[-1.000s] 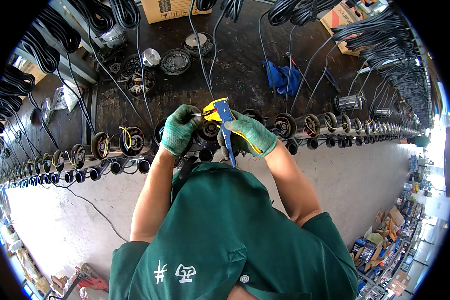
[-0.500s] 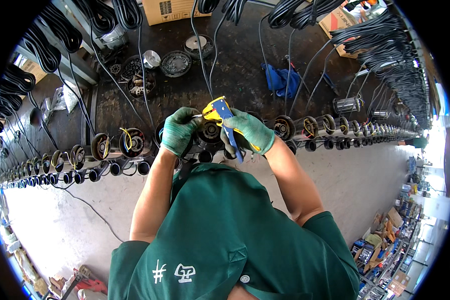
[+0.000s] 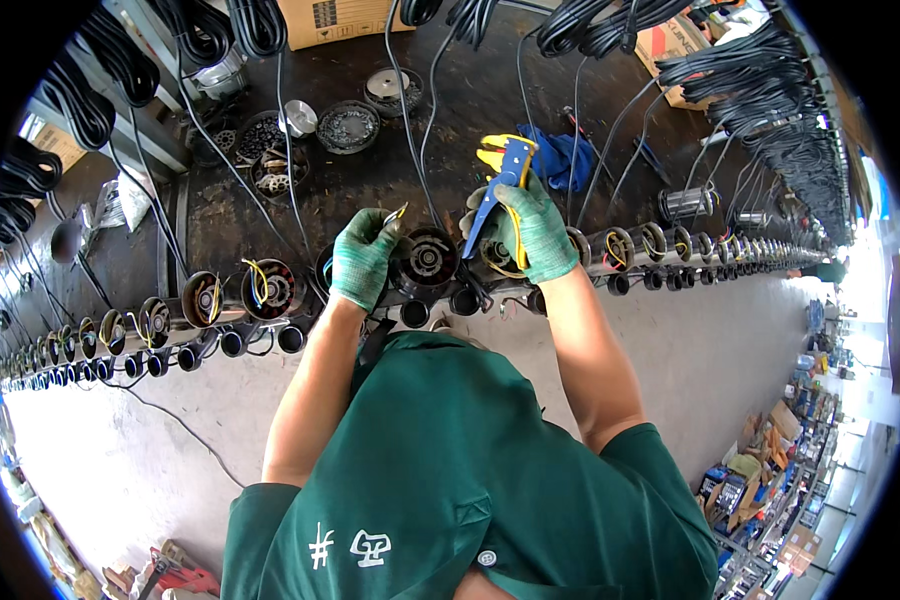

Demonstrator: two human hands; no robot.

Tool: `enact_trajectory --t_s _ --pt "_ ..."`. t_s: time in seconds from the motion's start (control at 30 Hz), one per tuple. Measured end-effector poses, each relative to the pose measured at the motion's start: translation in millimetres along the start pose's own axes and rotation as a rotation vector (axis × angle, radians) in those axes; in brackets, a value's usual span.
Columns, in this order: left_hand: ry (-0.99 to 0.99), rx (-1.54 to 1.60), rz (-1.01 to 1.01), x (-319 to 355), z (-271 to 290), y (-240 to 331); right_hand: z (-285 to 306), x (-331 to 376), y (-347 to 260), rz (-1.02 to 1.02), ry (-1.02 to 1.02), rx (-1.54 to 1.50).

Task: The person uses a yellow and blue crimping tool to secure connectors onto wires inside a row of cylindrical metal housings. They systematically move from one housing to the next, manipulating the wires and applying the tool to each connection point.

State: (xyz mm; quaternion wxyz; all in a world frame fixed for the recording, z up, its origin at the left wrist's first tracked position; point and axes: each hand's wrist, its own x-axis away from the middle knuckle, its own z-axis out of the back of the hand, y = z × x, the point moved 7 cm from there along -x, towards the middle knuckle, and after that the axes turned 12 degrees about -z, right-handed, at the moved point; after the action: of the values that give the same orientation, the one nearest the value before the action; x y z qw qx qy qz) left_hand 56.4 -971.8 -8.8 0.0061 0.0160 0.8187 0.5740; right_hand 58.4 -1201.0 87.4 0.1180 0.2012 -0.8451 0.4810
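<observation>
A dark, worn workbench [image 3: 360,185] stands above a pale concrete floor [image 3: 200,420]. Left gloved hand [image 3: 363,262]: thumb and fingers pinched together on short wire ends [image 3: 398,213], tips pointing up. Right gloved hand [image 3: 540,240]: fingers wrapped around the handles of a blue-and-yellow wire stripper [image 3: 513,170], its head raised over the bench, well apart from the wire ends. Between the hands, an open cylindrical motor housing [image 3: 427,257] sits in a row along the near bench edge. Beyond the stripper head, a blue cloth [image 3: 570,165] lies crumpled. Farther out: a round dish of small dark parts [image 3: 348,127], coiled black cables [image 3: 257,28] and a cardboard box [image 3: 345,22].
</observation>
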Motion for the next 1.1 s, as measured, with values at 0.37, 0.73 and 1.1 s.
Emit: enact_trajectory --t_s 0.37,0.73,1.1 --pt "-0.238 -0.631 -0.499 5 -56 56 80 112 12 0.230 0.490 0.021" --pt "-0.886 -1.085 -0.468 28 -189 9 147 143 4 0.142 0.407 0.013" --pt "-0.176 -0.431 0.167 24 -148 -27 163 125 -6 -0.019 0.046 0.086"
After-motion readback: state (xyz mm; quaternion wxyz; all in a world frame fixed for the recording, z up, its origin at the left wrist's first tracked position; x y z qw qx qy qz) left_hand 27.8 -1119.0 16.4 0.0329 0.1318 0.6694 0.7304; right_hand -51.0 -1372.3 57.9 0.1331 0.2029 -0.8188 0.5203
